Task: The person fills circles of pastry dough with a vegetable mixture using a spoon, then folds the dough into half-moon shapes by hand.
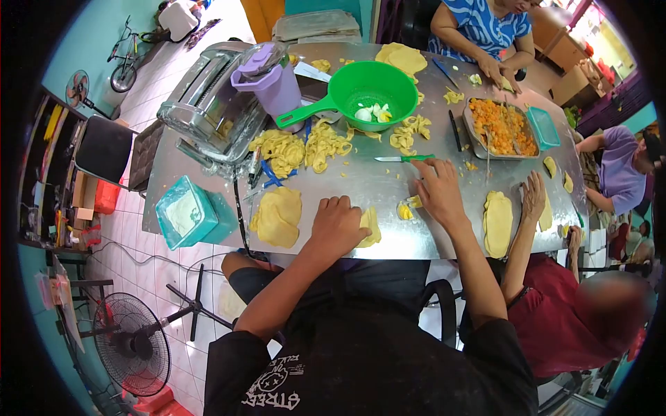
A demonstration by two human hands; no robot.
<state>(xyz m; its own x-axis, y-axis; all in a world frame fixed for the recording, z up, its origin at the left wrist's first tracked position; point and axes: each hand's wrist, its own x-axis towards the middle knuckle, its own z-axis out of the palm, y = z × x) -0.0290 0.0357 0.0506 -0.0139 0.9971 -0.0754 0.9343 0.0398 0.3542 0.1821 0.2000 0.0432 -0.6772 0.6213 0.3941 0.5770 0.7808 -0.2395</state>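
Observation:
My left hand (336,227) rests palm down near the table's front edge, fingers curled under. Its thumb is at the edge of a small flat piece of yellow dough (372,227); what the curled fingers hold, if anything, is hidden. My right hand (440,188) reaches forward with its fingers stretched out, fingertips right by the green handle of a small knife (404,159), which lies flat with its blade to the left. Between my hands sits a piece of egg (404,211) with a bit of dough beside it. A larger dough sheet (278,216) lies left of my left hand.
A green strainer (373,89) holds egg pieces. Dough scraps (281,154), a pasta machine (205,104), a purple pitcher (272,89) and a flour tub (186,211) stand left. At right are a tray of orange filling (501,128), another dough sheet (498,223) and co-workers' hands (533,195).

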